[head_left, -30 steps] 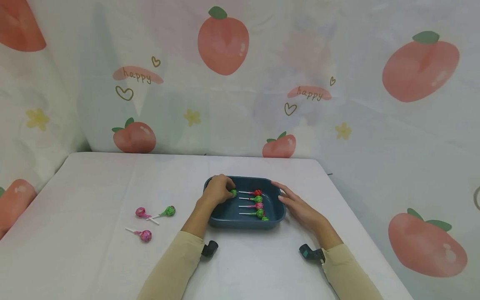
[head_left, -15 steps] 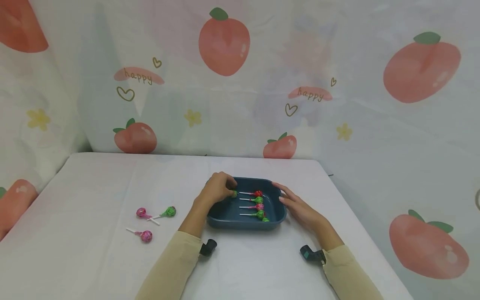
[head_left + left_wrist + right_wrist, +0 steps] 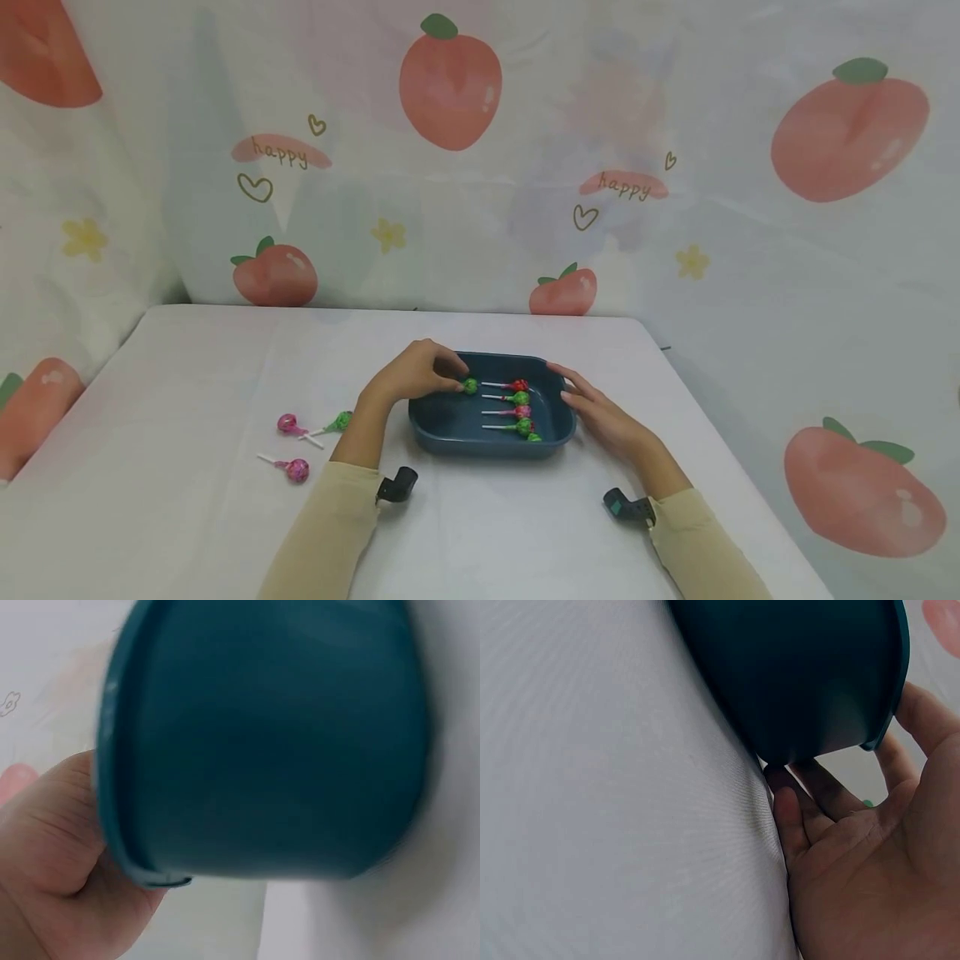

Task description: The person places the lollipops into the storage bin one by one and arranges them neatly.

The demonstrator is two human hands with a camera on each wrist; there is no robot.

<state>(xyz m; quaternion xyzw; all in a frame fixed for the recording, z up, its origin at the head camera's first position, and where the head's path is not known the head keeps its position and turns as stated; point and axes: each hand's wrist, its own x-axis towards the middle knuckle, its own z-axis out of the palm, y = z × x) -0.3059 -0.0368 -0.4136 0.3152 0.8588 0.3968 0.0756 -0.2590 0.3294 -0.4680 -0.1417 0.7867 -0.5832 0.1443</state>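
Note:
A dark teal rectangular tray (image 3: 487,450) stands on the table with several lollipops in it. My left hand (image 3: 411,372) reaches over its left rim and pinches a green lollipop (image 3: 470,386) by its head between thumb and fingertips; its stick is hidden. To its right lie a red lollipop (image 3: 518,385), a green lollipop (image 3: 521,399), a pink lollipop (image 3: 521,412) and another green one in a column, sticks pointing left. My right hand (image 3: 606,417) rests its extended fingers against the tray's right end. In the left wrist view, the tray wall (image 3: 277,735) hides the left fingertips.
Left of the tray, a pink lollipop (image 3: 288,424) and a green lollipop (image 3: 341,421) lie with sticks crossed. A second pink lollipop (image 3: 297,471) lies nearer. Behind the white-covered table (image 3: 525,525) hangs a fruit-print cloth (image 3: 480,208).
My left wrist and forearm have swung left while the fingertips stay at the green lollipop, whose head shows more fully now. The right hand has stayed against the tray.

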